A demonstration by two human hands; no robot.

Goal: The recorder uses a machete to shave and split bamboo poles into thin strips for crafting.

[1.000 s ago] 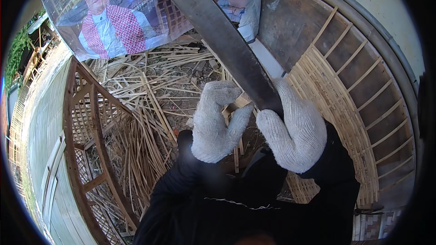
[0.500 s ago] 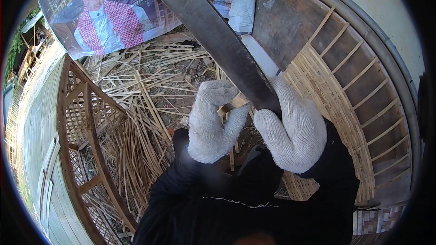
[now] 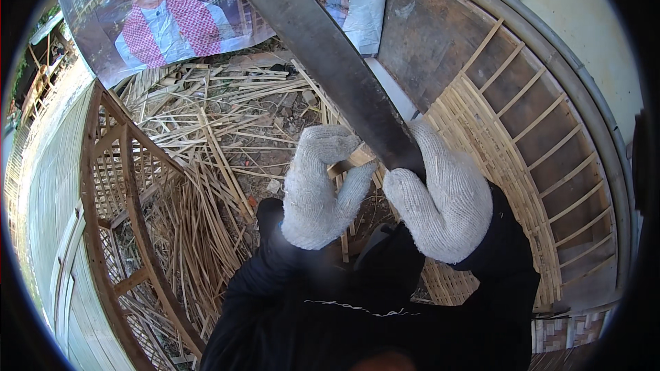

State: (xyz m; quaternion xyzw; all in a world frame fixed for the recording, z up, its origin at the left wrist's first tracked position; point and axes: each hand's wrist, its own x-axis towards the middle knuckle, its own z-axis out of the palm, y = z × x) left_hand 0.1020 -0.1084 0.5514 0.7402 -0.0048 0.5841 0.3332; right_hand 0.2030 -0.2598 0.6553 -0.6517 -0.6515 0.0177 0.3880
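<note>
While the gloved right hand [image 3: 443,199] is gripping the near end of a big knife [image 3: 330,62], the blade is pointing from it toward eleven o'clock. A pale piece of bamboo [image 3: 361,156] is sitting at the right hand's ten o'clock and the left hand's [image 3: 316,192] two o'clock. The left fingers are curling around it; whether they are pinching it, I cannot tell. Loose strips [image 3: 199,233] are lying toward the left hand's eight o'clock.

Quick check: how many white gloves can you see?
2. One glove covers the left hand; the other covers the right hand, which grips the large dark blade. I see no others, though the loose strips could hide some.
</note>
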